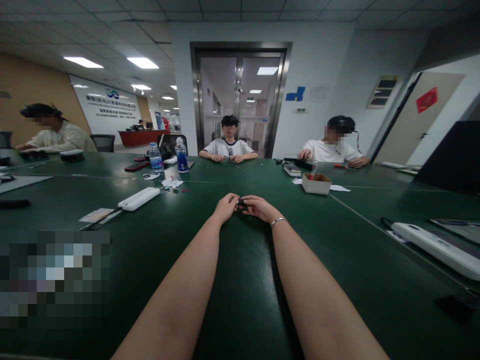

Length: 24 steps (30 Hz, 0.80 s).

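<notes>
**Both hands pinched on one small dark part, mid-table**

Left hand [226, 206] and right hand [257, 206] meet over the green table [240, 300], fingertips together. Between them sits a small dark part [242, 203], gripped from both sides; too small to tell what it is. Forearms stretch straight out across the table. A thin bracelet [278, 220] is on the right wrist.

Everything else, placed from the part:
- Cardboard box [316, 183]: beyond and right, well apart, with something red inside. White paper [339, 188] lies just beside the box.
- White power strip [138, 198]: left, slightly further out, lying at an angle, cable running toward the near left.
- Two water bottles [155, 158] [182, 159]: beyond and left, upright, near each other. Small scraps and red bits lie on the table just this side of them.
- Second white power strip [437, 246]: near right, well apart.
- Dark laptop lid [450, 157]: far right.

Three people sit round the table. One is straight across [228, 145], hands together on the table edge. One is across to the right [333, 147], forearms on the table. One is far left [52, 132], leaning over the table. Glass double doors [240, 95] stand behind the middle person.
</notes>
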Available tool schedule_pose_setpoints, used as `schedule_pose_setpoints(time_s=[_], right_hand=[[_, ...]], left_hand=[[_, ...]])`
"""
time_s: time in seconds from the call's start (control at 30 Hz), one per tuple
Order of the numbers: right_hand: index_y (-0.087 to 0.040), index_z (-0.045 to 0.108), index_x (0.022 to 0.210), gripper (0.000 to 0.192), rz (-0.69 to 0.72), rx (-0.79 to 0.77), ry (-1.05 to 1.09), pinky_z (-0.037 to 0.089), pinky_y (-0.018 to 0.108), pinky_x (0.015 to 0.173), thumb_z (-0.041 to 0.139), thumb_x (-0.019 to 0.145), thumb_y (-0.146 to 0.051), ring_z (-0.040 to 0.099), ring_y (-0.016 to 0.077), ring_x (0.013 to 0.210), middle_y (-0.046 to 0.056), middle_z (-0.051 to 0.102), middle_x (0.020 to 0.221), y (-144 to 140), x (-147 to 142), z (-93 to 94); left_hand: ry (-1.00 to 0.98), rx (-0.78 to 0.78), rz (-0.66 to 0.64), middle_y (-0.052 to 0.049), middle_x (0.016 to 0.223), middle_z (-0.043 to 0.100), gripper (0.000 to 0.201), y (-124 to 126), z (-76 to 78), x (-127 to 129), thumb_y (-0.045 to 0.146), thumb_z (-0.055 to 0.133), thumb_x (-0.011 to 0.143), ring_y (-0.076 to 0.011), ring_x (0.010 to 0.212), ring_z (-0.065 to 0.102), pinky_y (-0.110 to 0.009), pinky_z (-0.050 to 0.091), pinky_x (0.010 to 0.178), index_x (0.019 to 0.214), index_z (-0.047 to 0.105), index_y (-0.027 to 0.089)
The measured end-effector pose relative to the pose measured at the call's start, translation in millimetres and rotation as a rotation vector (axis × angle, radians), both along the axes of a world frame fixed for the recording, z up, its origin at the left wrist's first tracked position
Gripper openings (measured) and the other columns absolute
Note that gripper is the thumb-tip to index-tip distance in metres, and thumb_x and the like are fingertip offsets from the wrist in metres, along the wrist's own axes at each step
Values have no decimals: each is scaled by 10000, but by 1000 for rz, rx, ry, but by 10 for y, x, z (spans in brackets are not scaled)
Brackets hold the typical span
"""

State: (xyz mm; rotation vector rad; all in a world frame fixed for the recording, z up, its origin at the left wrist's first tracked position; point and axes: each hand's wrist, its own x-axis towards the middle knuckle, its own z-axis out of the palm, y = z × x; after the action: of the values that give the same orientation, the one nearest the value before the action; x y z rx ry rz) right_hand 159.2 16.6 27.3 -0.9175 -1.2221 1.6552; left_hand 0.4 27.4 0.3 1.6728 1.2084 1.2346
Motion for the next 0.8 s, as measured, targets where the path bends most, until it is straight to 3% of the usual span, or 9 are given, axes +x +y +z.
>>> schedule_pose_setpoints(time_s=[0.13,0.37,0.7,0.8], right_hand=[[-125,578,874,149,7,0,-3,572,272,624,477,850,-17,573,70,489,36,648,681,-1,2,2],[-131,587,846,134,1,6,14,574,287,643,513,836,-19,618,105,563,31,634,643,25,10,-25],[-123,572,858,171,-13,-16,26,573,283,619,457,856,3,588,82,488,33,635,643,-13,3,2],[-125,574,852,160,-11,-13,25,572,281,618,469,854,-4,588,83,489,32,637,643,-13,4,3]], left_hand=[[23,-4,13,1,654,557,235,-16,13,3,309,421,850,-82,518,500,-200,413,525,922,592,165],[0,2,29,-51,884,617,255,-26,20,-7,213,509,784,-76,561,548,-209,444,567,1025,569,157],[11,47,7,-4,662,569,235,37,-48,-8,332,458,834,-90,543,529,-209,430,543,920,593,159],[13,33,15,-14,720,592,229,16,-29,-8,326,456,839,-81,536,526,-205,428,536,921,597,165]])
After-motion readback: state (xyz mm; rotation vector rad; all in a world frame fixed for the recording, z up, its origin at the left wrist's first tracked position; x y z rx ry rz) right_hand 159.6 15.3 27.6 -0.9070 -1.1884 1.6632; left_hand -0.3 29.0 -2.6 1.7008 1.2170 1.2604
